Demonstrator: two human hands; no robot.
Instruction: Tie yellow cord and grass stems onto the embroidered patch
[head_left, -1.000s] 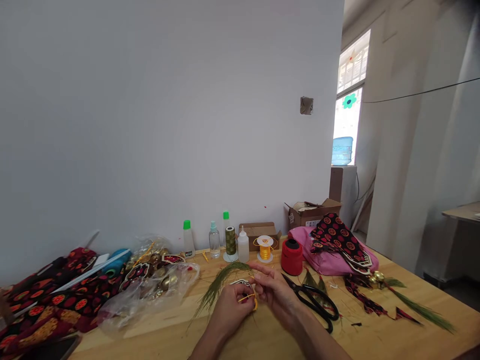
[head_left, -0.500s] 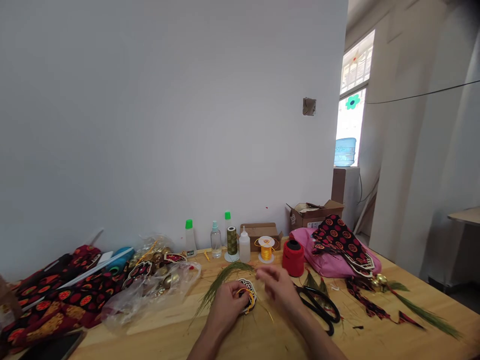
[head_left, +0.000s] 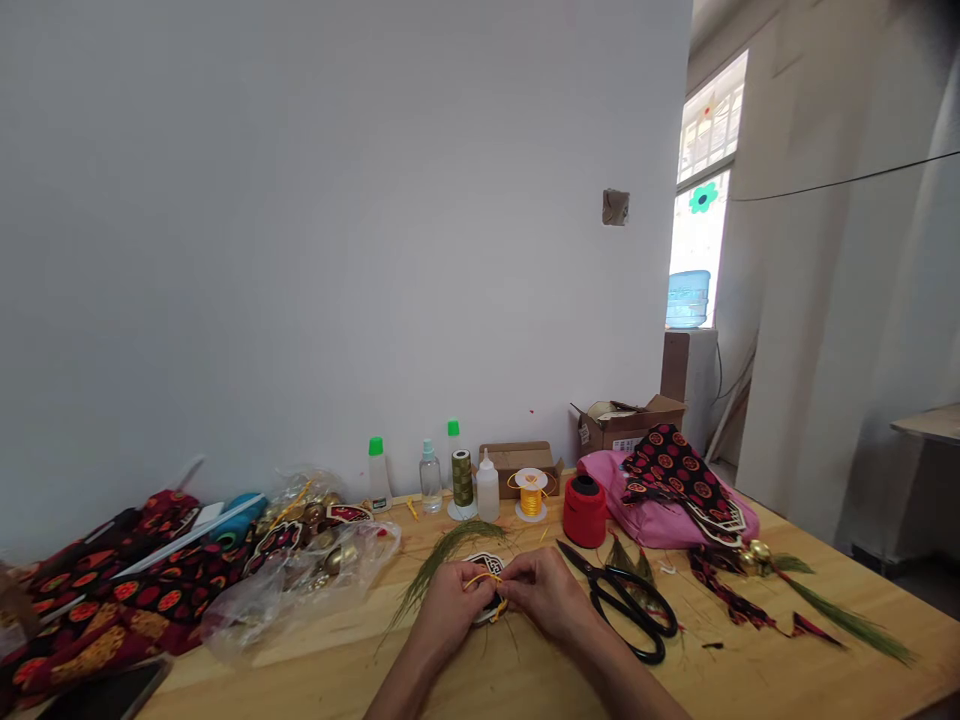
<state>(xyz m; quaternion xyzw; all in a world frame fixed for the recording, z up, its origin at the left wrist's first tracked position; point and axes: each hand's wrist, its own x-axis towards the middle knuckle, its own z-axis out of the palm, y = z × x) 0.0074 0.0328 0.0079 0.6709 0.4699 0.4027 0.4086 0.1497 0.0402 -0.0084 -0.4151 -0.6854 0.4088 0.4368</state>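
Note:
Both my hands meet low in the middle of the wooden table (head_left: pixel 750 680). My left hand (head_left: pixel 448 610) is closed on a small black patterned ornament (head_left: pixel 487 566) with a yellow cord (head_left: pixel 480 577) looped across it. My right hand (head_left: pixel 546 592) is closed too, its fingertips pinching the same cord and ornament from the right. A bunch of thin green fibres (head_left: pixel 439 566) fans out to the left from under the ornament.
Black scissors (head_left: pixel 626 600) lie just right of my right hand. Behind stand a red thread spool (head_left: pixel 584 511), a yellow cord spool (head_left: pixel 531 495), a green spool (head_left: pixel 461 480) and small bottles (head_left: pixel 429 478). Patterned fabric (head_left: pixel 97 600) and a plastic bag (head_left: pixel 300 585) fill the left; pink cloth (head_left: pixel 660 515) sits right.
My right hand, which had lifted away with fingers spread half a second ago, has come back and closed on the cord and ornament. My left hand kept its hold.

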